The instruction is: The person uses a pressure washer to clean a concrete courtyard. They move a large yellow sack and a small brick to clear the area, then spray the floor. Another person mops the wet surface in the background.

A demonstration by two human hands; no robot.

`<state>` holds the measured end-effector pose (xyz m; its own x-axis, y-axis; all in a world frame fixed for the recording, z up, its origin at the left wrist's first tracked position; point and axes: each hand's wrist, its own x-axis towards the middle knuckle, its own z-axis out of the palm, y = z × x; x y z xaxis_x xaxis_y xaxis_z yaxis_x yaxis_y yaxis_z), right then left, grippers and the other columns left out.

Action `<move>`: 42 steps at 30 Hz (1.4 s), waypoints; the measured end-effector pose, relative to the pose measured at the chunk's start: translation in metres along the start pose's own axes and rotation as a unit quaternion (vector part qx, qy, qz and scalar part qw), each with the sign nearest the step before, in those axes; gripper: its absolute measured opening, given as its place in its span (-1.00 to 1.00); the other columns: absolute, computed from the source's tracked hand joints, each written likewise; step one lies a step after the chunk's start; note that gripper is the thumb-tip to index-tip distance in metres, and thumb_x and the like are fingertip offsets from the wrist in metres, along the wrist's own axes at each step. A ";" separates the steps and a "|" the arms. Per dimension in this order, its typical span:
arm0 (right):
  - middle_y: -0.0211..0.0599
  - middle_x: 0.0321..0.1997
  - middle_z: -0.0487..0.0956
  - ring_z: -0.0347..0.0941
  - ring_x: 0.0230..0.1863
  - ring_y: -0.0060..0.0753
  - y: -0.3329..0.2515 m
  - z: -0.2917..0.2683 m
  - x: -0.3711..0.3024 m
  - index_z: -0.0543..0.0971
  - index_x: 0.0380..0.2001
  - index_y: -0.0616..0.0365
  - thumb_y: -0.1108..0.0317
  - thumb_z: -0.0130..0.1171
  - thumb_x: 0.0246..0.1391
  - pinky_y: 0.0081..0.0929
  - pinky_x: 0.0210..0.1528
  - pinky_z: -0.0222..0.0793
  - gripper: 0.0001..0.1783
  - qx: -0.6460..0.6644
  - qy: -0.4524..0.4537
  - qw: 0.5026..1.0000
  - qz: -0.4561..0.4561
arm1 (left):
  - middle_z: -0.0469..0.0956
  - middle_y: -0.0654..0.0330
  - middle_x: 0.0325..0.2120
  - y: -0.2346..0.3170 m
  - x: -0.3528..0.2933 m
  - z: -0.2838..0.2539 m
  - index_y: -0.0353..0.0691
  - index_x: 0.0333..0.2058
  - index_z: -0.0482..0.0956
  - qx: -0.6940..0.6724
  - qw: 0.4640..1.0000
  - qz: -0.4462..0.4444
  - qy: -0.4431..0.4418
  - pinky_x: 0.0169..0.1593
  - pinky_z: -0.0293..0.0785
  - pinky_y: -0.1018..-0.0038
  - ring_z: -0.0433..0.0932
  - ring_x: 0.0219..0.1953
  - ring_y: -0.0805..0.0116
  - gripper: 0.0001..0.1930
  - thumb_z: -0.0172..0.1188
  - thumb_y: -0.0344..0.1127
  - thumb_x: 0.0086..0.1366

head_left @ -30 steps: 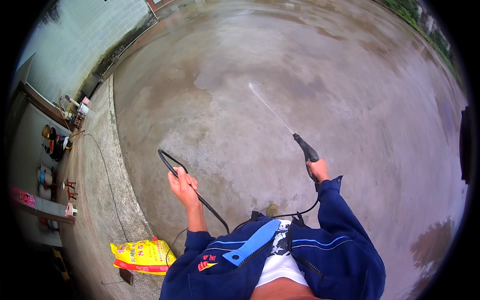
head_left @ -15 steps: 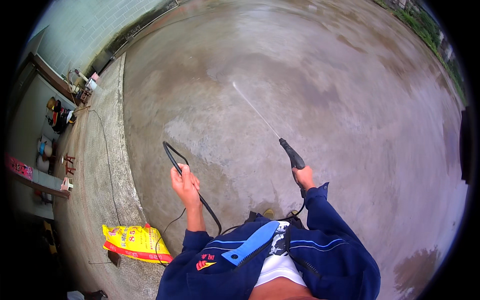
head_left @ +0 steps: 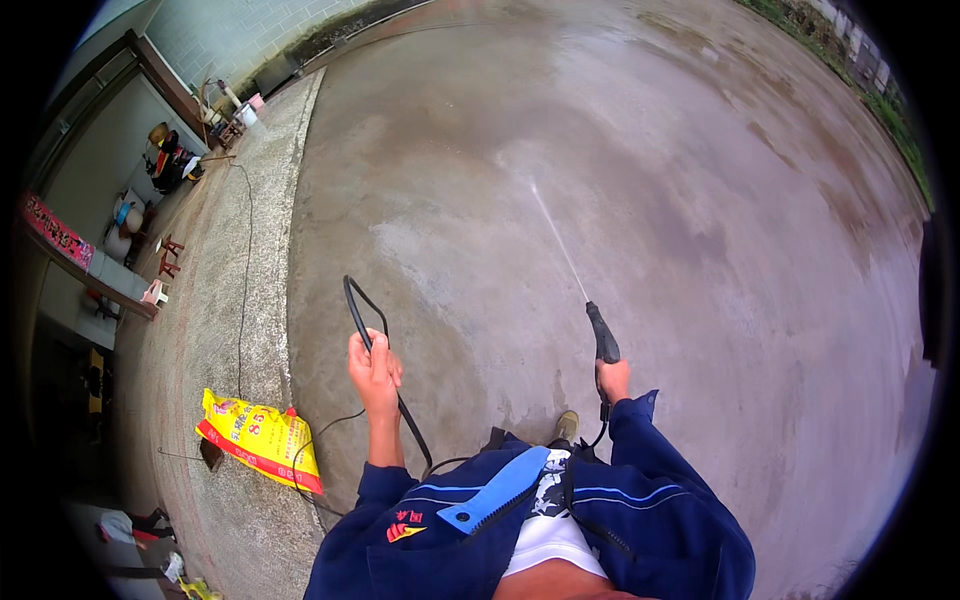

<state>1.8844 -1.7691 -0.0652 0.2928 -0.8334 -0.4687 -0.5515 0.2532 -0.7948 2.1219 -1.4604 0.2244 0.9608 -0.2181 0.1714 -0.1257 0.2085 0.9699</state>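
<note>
A yellow sack [head_left: 260, 438], contents unseen, is laid at the concrete yard's [head_left: 700, 250] left edge; the black hose [head_left: 372, 340] is clasped by the left hand [head_left: 374, 372], the spray gun [head_left: 603, 338] apparently by the right hand [head_left: 613, 380]; the jet has been swung leftward since before.

Concrete yard [head_left: 700, 250]: wet, patchy sheen, rough. Hose [head_left: 375, 345]: black, smooth rubber. Sack [head_left: 262, 440]: glossy yellow plastic. Jacket [head_left: 660, 520]: matt blue cloth.

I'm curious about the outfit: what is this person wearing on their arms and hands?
Both arms are in long dark blue jacket sleeves with thin light blue stripes. The left hand and right hand are bare, with no gloves. A small red and yellow badge sits on the jacket's left chest.
</note>
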 end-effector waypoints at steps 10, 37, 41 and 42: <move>-0.12 -0.68 0.54 0.55 -0.59 -0.22 -0.036 0.008 0.063 0.58 -0.57 0.40 0.23 0.28 -0.13 -0.19 -0.46 0.41 -0.66 -0.036 0.028 0.995 -0.090 | 0.16 0.46 -0.78 0.005 -0.001 0.049 -0.17 -0.21 0.37 0.033 0.999 0.001 0.031 -0.71 0.05 0.63 0.11 -0.83 0.66 -0.88 0.08 -0.28 0.45; 0.16 -0.53 0.61 0.63 -0.38 0.11 -0.194 0.184 0.070 0.62 -0.46 0.42 0.24 0.24 -0.09 -0.07 -0.29 0.46 -0.65 -0.131 -0.016 0.982 -0.135 | 0.25 0.45 -0.75 0.023 0.115 -0.050 -0.21 -0.20 0.40 0.053 0.991 0.026 0.122 -0.71 0.08 0.65 0.15 -0.80 0.70 -0.88 0.09 -0.30 0.44; 0.17 -0.53 0.61 0.63 -0.38 0.13 -0.207 0.223 0.070 0.63 -0.47 0.41 0.23 0.24 -0.10 -0.09 -0.28 0.47 -0.65 -0.104 -0.011 0.981 -0.160 | 0.27 0.45 -0.72 0.025 0.136 -0.077 -0.20 -0.21 0.41 0.063 0.990 0.020 0.125 -0.71 0.07 0.66 0.17 -0.79 0.71 -0.89 0.09 -0.31 0.44; 0.17 -0.53 0.61 0.63 -0.38 0.13 -0.211 0.232 0.066 0.63 -0.47 0.41 0.23 0.24 -0.10 -0.09 -0.29 0.47 -0.65 -0.088 -0.027 0.986 -0.138 | 0.28 0.45 -0.71 0.025 0.139 -0.086 -0.19 -0.22 0.41 0.070 0.989 0.019 0.127 -0.71 0.07 0.67 0.18 -0.78 0.71 -0.89 0.09 -0.31 0.44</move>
<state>2.2016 -1.7636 -0.0176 0.4893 -0.8302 -0.2672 -0.5703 -0.0727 -0.8182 2.2734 -1.4038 0.2580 0.9834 0.0388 0.1772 -0.1796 0.0742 0.9809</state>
